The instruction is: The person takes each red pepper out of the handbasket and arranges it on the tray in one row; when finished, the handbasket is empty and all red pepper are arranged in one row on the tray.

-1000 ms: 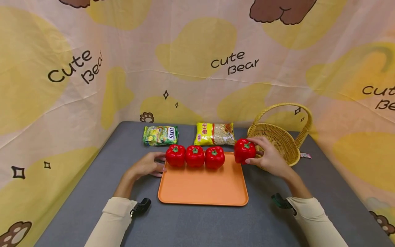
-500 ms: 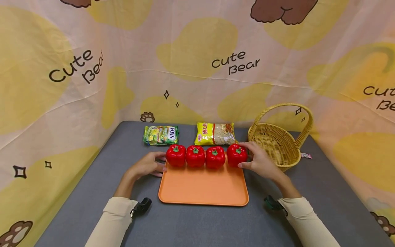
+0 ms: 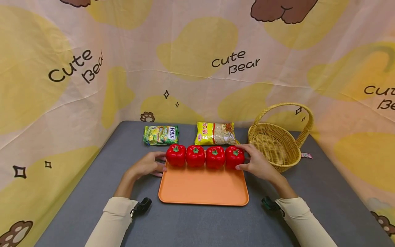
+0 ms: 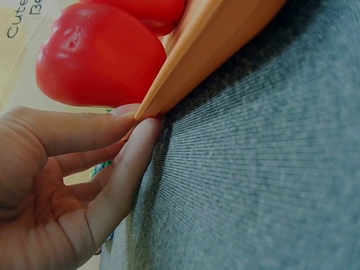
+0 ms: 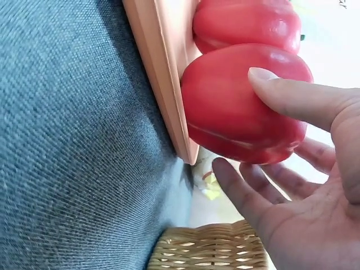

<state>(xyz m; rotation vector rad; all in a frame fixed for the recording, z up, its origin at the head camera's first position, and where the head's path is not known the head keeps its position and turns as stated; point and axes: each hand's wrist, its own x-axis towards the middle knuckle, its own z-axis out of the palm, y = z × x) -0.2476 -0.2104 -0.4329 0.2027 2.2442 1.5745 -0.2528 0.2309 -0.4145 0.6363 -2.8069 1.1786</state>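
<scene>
Several red bell peppers stand in a row along the far side of an orange tray [image 3: 203,187]. My left hand [image 3: 148,164] pinches the tray's left rim between thumb and fingers, beside the leftmost bell pepper [image 3: 176,155]. In the left wrist view the thumb [image 4: 84,130] lies on top of the rim, with a finger beneath. My right hand [image 3: 257,163] holds the rightmost bell pepper [image 3: 234,157] from its right side. The right wrist view shows the thumb [image 5: 298,100] on this pepper [image 5: 236,104], the other fingers curving behind it. The pepper's base sits at the tray's surface.
Behind the tray lie a green candy bag [image 3: 160,135] and a yellow bag of dry food [image 3: 214,133]. A wicker basket [image 3: 274,145] with a tall handle stands at the back right, near the right hand. A small pink wrapper [image 3: 306,155] lies beyond it.
My right hand has brought the fourth bell pepper leftward and down onto the tray, beside the others in the row. The left hand has stayed at the tray's rim.
</scene>
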